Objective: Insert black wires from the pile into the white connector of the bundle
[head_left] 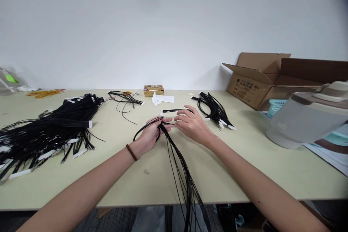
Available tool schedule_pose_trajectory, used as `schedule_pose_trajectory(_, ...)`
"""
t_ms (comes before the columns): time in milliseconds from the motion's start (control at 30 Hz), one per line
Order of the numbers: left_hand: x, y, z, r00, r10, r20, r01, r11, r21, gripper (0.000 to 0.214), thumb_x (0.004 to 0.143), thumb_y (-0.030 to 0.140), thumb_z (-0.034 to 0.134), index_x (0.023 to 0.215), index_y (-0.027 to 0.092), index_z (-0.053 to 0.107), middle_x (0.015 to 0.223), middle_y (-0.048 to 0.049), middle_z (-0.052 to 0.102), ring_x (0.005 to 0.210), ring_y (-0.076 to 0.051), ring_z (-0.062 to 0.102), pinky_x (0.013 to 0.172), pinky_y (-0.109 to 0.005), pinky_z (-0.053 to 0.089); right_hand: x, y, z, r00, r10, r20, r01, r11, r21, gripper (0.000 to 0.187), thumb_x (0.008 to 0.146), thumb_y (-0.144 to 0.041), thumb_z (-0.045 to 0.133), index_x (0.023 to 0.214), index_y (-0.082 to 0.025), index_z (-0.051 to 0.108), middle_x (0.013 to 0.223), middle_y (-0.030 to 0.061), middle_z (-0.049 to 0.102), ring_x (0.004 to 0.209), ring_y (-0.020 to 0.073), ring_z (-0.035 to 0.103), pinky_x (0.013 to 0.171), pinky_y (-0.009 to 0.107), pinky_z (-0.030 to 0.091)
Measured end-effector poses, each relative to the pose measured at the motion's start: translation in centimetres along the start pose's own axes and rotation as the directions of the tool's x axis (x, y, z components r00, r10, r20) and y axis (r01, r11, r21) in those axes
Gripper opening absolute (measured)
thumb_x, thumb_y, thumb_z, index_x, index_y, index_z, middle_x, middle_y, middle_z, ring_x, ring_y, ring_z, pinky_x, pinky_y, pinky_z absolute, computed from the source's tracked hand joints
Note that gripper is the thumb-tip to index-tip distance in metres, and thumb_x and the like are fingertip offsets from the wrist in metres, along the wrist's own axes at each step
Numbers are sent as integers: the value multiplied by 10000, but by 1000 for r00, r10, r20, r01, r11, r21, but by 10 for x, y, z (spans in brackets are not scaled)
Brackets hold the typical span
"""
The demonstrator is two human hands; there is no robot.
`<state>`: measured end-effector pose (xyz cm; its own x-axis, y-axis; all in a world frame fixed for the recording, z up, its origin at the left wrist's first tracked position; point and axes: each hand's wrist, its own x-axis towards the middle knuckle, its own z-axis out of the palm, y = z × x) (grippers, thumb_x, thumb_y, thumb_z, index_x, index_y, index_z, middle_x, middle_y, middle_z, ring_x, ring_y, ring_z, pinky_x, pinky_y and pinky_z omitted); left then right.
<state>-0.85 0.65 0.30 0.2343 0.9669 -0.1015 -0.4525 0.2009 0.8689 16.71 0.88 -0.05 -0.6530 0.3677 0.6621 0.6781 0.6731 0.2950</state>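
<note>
My left hand is closed around a bundle of thin black wires. The wires loop back over the wrist side and hang down past the table's front edge. Just to the right, my right hand has its thumb and forefinger pinched at the end of a single thin wire that reaches across from the left hand. Its other fingers are bent and raised. Behind the hands lies a short length of black wires with a white end piece, partly covered by the right fingers.
A large heap of black wire harnesses with white connectors covers the left side. Smaller wire bunches lie at back left and right. A small gold box, white paper, an open cardboard box and a large jug stand around.
</note>
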Motion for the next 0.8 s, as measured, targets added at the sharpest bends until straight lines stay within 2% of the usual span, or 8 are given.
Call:
schedule_pose_trajectory(133, 2, -1, -1, 999, -23, -27, 23, 1000, -9, 29, 763, 155, 551, 784, 137, 559, 825, -79, 684, 648, -148, 639, 684, -288, 498, -1, 0, 3, 1000, 18, -3, -18, 1000, 10, 202, 831, -91, 448, 806, -207, 610, 854, -3, 659, 966, 162, 526, 978, 440, 325)
schedule_pose_trajectory(300, 4, -1, -1, 999, -25, -27, 25, 1000, -11, 53, 778, 132, 510, 741, 131, 547, 827, -80, 672, 648, -133, 624, 687, -280, 496, 1, -5, 3, 999, 15, -52, -12, 998, 55, 161, 842, -148, 465, 880, -210, 608, 843, 2, 654, 935, 147, 532, 986, 404, 350)
schedule_pose_trajectory(533, 7, -3, -1, 997, 20, -68, -24, 998, -59, 55, 723, 93, 544, 698, 140, 560, 692, -6, 614, 605, -80, 553, 628, -214, 452, 4, -19, -2, 998, -19, -60, 25, 993, 117, 360, 810, -70, 414, 1103, -241, 535, 1100, 14, 614, 1036, 150, 504, 995, 422, 358)
schedule_pose_trajectory(667, 5, -5, -1, 998, 12, -69, -14, 999, -39, 35, 682, 110, 582, 685, 143, 572, 668, 12, 600, 584, -67, 510, 568, -192, 392, 8, -28, -1, 997, -23, -68, 34, 986, 163, 280, 843, -128, 413, 1067, -227, 552, 1055, 29, 623, 1017, 162, 514, 956, 411, 393)
schedule_pose_trajectory(800, 0, -6, 3, 999, -11, -49, 11, 1000, -9, 60, 639, 88, 587, 651, 144, 570, 627, 30, 572, 546, -57, 468, 523, -185, 338, 9, -34, 4, 998, -22, -51, 34, 967, 251, 217, 862, -153, 427, 1017, -192, 573, 1011, 44, 626, 987, 157, 516, 865, 330, 447)
